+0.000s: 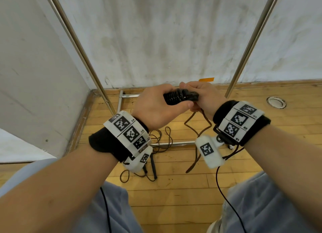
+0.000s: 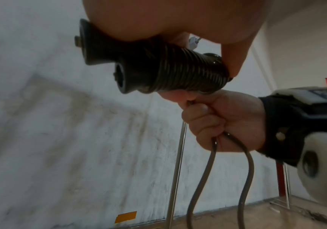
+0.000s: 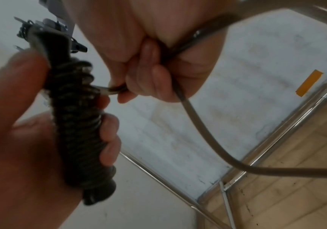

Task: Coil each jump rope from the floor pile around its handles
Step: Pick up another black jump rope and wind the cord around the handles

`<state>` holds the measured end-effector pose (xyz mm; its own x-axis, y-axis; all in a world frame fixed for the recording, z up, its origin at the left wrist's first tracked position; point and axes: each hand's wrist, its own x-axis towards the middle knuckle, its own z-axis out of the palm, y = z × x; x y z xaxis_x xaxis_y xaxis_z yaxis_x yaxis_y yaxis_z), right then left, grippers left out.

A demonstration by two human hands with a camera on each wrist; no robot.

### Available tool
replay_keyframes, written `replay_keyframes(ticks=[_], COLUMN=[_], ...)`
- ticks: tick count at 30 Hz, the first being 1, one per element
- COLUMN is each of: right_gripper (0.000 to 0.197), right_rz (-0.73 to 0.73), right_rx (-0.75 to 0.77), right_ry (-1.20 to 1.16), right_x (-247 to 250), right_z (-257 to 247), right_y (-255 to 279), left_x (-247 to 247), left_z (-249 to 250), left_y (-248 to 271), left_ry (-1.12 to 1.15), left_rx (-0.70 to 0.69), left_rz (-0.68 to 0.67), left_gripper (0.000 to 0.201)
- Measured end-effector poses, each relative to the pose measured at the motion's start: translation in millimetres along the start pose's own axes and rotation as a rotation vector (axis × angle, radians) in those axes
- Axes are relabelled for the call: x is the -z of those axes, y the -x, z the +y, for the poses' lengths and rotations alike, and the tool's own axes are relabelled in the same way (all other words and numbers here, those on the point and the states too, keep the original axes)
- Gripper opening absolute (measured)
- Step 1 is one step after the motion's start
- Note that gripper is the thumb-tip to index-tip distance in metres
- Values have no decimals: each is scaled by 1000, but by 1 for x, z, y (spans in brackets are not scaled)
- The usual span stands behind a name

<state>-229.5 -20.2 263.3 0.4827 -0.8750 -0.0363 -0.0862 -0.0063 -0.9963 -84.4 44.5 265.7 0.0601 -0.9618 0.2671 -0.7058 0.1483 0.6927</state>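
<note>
Both hands work at chest height over a wooden floor: the left hand (image 1: 155,107) is wrapped firmly round the paired black handles (image 2: 154,68), already bound in tight turns of cord, while the right hand (image 1: 203,97) has its fingers curled on the loose cord (image 3: 194,136) just beside the bundle, a slack loop trailing from it down to the floor (image 1: 174,194). Should the right hand ease its pull, the newest turns would likely spring loose; the hanging loop could also snag the metal rack (image 1: 176,143) below or the wrist cables. More rope (image 1: 156,142) lies tangled by the rack's base, near a scuffed white wall (image 1: 174,41) with a strip of orange tape (image 1: 206,79)
</note>
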Motion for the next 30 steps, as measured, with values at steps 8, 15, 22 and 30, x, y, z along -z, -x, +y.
replay_keyframes(ticks=[8,15,22,30], right_gripper=[31,18,28,32], right_rz=[70,10,5,-8], right_rx=[-94,98,37,-21], right_ry=[66,528,575,517], right_x=[-26,-28,-22,-28], right_z=[10,10,12,8], right_y=[1,5,6,6], left_x=[0,0,9,6], left_z=[-11,-16,-25,-41], left_y=[-14,-23,-26,-26], left_ry=[27,52,9,-286], left_rx=[152,194,116,36], left_rz=[71,51,-163,12], left_gripper=[35,37,26,42])
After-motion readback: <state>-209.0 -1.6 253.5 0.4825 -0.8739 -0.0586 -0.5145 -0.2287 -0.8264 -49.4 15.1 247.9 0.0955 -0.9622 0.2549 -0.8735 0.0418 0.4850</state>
